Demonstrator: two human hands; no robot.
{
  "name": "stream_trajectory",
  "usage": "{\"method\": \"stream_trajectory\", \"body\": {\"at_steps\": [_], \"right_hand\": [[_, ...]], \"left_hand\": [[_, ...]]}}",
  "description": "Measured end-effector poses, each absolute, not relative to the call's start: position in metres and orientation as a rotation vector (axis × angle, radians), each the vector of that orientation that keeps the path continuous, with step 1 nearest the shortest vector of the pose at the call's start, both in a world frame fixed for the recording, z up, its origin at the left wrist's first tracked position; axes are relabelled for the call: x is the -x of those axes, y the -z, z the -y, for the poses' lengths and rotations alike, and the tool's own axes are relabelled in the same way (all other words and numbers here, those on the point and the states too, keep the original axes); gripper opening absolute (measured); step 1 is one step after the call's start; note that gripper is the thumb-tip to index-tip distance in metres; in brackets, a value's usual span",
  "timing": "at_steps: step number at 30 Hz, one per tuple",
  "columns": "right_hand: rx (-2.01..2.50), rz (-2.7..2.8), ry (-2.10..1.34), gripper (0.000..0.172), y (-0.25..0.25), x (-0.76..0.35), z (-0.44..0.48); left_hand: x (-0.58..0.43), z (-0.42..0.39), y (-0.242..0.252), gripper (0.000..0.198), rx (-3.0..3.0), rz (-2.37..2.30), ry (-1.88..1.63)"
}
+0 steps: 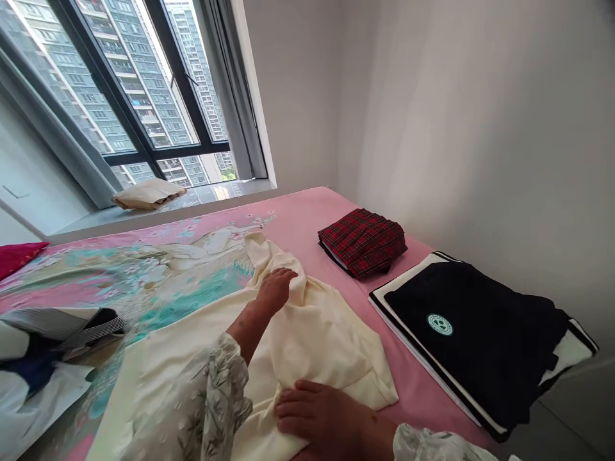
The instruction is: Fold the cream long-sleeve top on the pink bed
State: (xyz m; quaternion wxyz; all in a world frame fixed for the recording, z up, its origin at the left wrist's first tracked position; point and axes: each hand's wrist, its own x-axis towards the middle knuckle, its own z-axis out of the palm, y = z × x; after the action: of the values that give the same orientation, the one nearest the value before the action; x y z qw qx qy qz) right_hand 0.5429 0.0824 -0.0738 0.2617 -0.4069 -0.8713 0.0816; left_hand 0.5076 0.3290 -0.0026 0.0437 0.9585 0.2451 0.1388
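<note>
Right hand (327, 419), lowest in the head view at bottom centre, lies flat and open, palm down. Its fingers are spread slightly and point toward the left of the frame, pressing on the near edge of the cream garment (312, 339).

Left hand (276, 288) is at mid-frame, above and slightly left of the right hand, at the end of a floral-print sleeve (211, 397). Its fingers are curled over a raised fold of the same garment. The grip looks closed on the cloth, though the underside of the fingers is hidden.

Position: the garment lies directly under both hands on the pink printed bedsheet (298, 221). Its long axis runs from the lower left of the frame up to a peak at upper centre, with a loose corner toward the lower right. The right hand is at the near end and the left hand is close to the far peak.

Condition: plain pale cream fabric, thin, with soft creases. It is partly doubled over itself between the hands.

Surroundings:
- A folded red tartan garment (362, 242) lies at right of centre, apart from the cream one.
- A folded black garment (480, 339) with white trim and a round green badge lies at right, near the bed edge.
- Striped cloth (72, 326) lies at the left edge.
- A beige cushion (147, 192) rests on the window sill at upper left.
</note>
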Motion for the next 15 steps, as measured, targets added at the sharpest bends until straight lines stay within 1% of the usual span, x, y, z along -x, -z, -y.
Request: {"method": "stream_trajectory", "body": {"at_steps": [2,4,6,10,12,15], "right_hand": [[1.098,2.388,-0.163,0.036,0.077,-0.547,-0.087],[1.101,2.408,-0.089,0.03,0.081,-0.55,-0.09],[1.109,2.409,-0.039,0.027,0.085,-0.552,-0.092],[1.107,2.378,-0.099,0.029,0.089,-0.553,-0.091],[1.106,2.353,-0.161,0.035,0.09,-0.551,-0.09],[1.091,2.334,-0.215,0.043,0.088,-0.548,-0.087]], "left_hand": [[-0.538,-0.341,0.005,0.051,-3.024,-0.56,-0.31],[-0.559,-0.351,0.009,0.055,-3.095,-0.425,-0.201],[-0.57,-0.36,0.012,0.048,-3.152,-0.387,-0.137],[-0.562,-0.374,0.002,0.023,-3.255,-0.461,-0.148],[-0.547,-0.375,-0.018,0.017,-3.293,-0.481,-0.164],[-0.508,-0.36,-0.064,0.014,-3.353,-0.397,-0.198]]}}
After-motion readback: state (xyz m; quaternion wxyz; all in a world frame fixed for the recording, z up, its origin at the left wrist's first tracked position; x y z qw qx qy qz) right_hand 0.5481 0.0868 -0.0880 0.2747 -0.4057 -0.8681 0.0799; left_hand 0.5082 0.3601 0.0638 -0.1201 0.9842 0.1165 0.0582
